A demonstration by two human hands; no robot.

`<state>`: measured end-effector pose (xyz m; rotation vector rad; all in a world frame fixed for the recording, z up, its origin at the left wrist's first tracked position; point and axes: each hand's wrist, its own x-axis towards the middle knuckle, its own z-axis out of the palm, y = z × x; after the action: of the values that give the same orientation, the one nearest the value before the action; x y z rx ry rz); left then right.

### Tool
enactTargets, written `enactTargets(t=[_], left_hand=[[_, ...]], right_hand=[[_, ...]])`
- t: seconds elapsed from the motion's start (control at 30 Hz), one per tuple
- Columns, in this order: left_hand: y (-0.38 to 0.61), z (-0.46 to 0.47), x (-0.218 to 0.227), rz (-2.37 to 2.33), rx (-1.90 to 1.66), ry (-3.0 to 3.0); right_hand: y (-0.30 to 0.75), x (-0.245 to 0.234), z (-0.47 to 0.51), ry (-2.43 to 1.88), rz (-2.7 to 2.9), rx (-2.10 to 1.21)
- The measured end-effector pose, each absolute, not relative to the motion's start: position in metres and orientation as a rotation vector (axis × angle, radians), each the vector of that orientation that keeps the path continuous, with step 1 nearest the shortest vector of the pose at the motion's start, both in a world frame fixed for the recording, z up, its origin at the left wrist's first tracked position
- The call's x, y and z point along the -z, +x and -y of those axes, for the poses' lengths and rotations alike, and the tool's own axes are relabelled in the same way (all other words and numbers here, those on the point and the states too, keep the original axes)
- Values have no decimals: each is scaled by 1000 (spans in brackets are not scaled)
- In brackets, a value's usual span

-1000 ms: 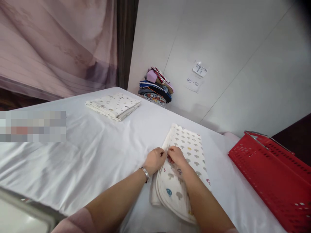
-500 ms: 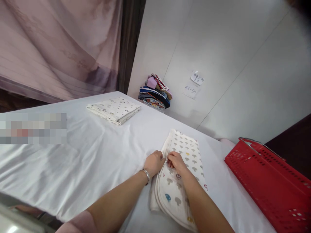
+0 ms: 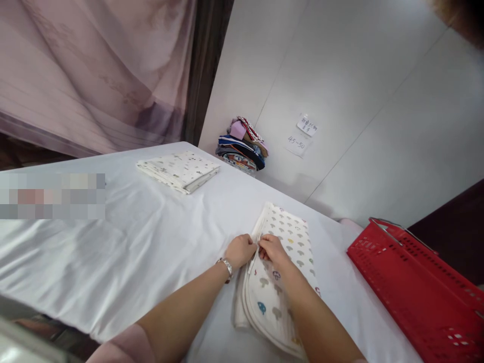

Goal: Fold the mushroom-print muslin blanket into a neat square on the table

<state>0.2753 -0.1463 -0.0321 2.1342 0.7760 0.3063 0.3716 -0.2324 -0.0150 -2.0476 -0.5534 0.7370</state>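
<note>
Head camera view: in the lower centre of the frame, two bare hands meet at the left edge of a folded, off-white fabric piece printed with grey mushrooms and a few blue, yellow and red ones (image 3: 266,291), which lies lengthwise on a bench covered with a wrinkled white cloth (image 3: 159,237). The left hand (image 3: 239,251), just outside that edge, has its fingers curled in and its thumb and forefinger pinching the layered border. The right hand (image 3: 271,250) rests over the printed face, its fingertips close beside the left ones and closed on the same border. Several layers show along the near left side, curving into a rounded corner towards the bottom of the frame. A silver-coloured metal band (image 3: 227,269) circles the left wrist, and a pale pink sleeve (image 3: 126,347) shows at lower left. Farther back, left of centre, a flat, folded, cream fabric bundle with small dark prints (image 3: 177,169) lies well apart from the hands. Beyond the bench's far edge rises a stack of multicoloured folded textiles (image 3: 242,145), by a light grey wall (image 3: 351,85) bearing handwritten white paper notes (image 3: 307,125). A red perforated plastic basket with metal handles (image 3: 412,287) fills the lower right, and a draped pink curtain (image 3: 94,75) hangs at upper left.
</note>
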Motion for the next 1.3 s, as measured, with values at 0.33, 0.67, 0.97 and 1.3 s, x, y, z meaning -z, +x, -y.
enactTargets(t=[0.33, 0.67, 0.97, 1.3], left_hand=[[274, 149, 28, -798, -275, 2152], [271, 153, 24, -775, -292, 2222], [271, 157, 24, -782, -269, 2342], [273, 157, 27, -755, -229, 2382]], right_hand=[[370, 18, 233, -2076, 542, -748], [380, 13, 237, -2028, 580, -895], [436, 5, 208, -2170, 553, -621], [476, 10, 181, -2464, 758, -411]])
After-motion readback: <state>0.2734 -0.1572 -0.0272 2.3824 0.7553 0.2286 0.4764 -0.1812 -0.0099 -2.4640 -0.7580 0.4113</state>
